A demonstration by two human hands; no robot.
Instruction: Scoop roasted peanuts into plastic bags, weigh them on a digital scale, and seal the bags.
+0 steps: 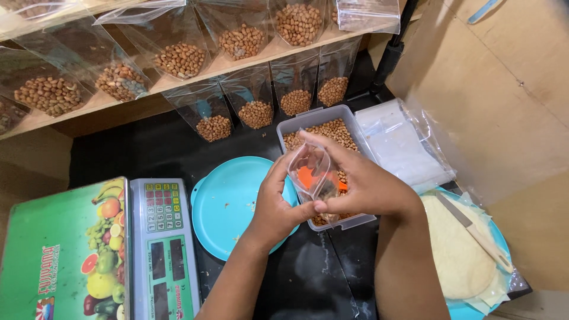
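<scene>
While I watch from above, my left hand [274, 204] and right hand [363, 184] both pinch a small clear plastic pouch [311, 172], fingers closed on its edges, holding it over the grey tub of peanuts [323, 127]. An orange scoop [307, 176] shows through the pouch. Just left of the tub lies a teal plate [228, 204], and beside that a digital scale [163, 249] with a green fruit-printed platform. Filled peanut bags [255, 112] line the wooden shelf [106, 101] behind.
</scene>
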